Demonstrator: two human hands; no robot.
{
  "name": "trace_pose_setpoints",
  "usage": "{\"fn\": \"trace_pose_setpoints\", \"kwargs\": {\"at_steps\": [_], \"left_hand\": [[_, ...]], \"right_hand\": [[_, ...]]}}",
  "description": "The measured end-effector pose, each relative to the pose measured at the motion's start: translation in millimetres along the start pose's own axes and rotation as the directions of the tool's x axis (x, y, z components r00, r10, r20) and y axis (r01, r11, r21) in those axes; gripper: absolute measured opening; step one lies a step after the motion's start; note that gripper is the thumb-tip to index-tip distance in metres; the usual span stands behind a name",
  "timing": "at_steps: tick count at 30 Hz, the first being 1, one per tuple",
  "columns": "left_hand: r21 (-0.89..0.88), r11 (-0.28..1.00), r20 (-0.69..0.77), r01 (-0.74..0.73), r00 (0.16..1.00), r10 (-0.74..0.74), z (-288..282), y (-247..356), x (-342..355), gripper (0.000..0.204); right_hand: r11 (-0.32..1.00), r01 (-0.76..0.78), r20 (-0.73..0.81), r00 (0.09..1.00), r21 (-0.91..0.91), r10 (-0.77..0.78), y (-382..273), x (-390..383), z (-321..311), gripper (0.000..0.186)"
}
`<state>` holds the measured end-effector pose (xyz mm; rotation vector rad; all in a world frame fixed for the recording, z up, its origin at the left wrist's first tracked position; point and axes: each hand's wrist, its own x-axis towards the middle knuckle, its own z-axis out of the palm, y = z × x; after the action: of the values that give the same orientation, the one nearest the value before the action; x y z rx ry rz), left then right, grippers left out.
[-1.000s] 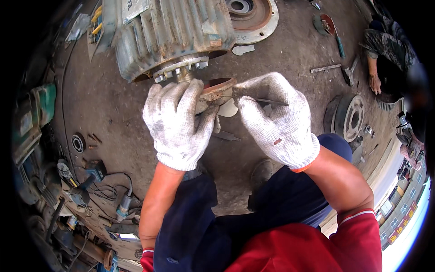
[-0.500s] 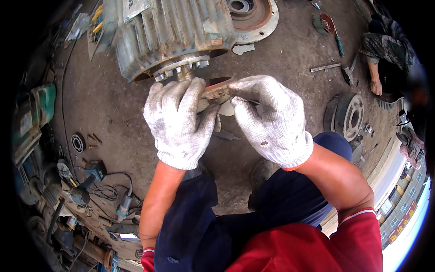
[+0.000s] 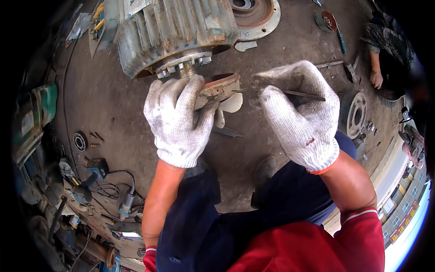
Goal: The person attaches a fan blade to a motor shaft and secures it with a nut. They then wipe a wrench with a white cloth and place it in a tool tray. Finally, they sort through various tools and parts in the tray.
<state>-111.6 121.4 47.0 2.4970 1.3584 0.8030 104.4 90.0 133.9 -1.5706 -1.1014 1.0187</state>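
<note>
My left hand (image 3: 176,120), in a white knit glove, curls its fingers on a rusty round metal part (image 3: 226,86) just below the finned motor (image 3: 179,31). The motor's brass-coloured shaft end (image 3: 186,70) shows above the knuckles. Pale blade-like pieces (image 3: 232,103) stick out below the rusty part; how they join it is hidden. To the right, my gloved right hand (image 3: 302,118) pinches a thin dark metal rod (image 3: 299,94) between thumb and forefinger. The rod's thin left end points toward the rusty part. My left fingertips and their exact hold are partly hidden.
A round end cover (image 3: 267,22) lies behind the motor. Beyond my right hand are a hammer (image 3: 350,72), a pulley-like wheel (image 3: 355,115) and a crouching person (image 3: 389,43). A bearing (image 3: 79,141), a corded power tool (image 3: 127,206) and machine parts lie left.
My right hand has moved right, away from the rusty part, with the thin rod now plainly visible in its pinch. My left hand stays in nearly the same place.
</note>
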Motion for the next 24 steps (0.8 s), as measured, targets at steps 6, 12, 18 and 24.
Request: {"fn": "trace_pose_setpoints", "kwargs": {"at_steps": [6, 12, 18, 24], "left_hand": [[0.002, 1.0, 0.023, 0.005, 1.0, -0.005, -1, -1, 1, 0.064], [0.015, 1.0, 0.009, -0.006, 1.0, 0.005, 0, -1, 1, 0.065], [-0.01, 0.999, -0.004, -0.039, 0.999, 0.039, 1, -2, 2, 0.066], [-0.013, 0.999, -0.003, -0.038, 0.999, 0.038, 3, 0, 5, 0.064]], "right_hand": [[0.952, 0.063, 0.17, 0.985, -0.299, -0.011, 12, 2, 9, 0.019], [0.877, 0.337, 0.232, 0.935, -0.342, -0.269, 25, 5, 13, 0.016], [0.723, 0.532, 0.322, 0.845, -0.441, -0.427, 31, 7, 12, 0.02], [0.988, -0.154, 0.153, 0.976, 0.003, 0.152, 28, 7, 22, 0.017]]}}
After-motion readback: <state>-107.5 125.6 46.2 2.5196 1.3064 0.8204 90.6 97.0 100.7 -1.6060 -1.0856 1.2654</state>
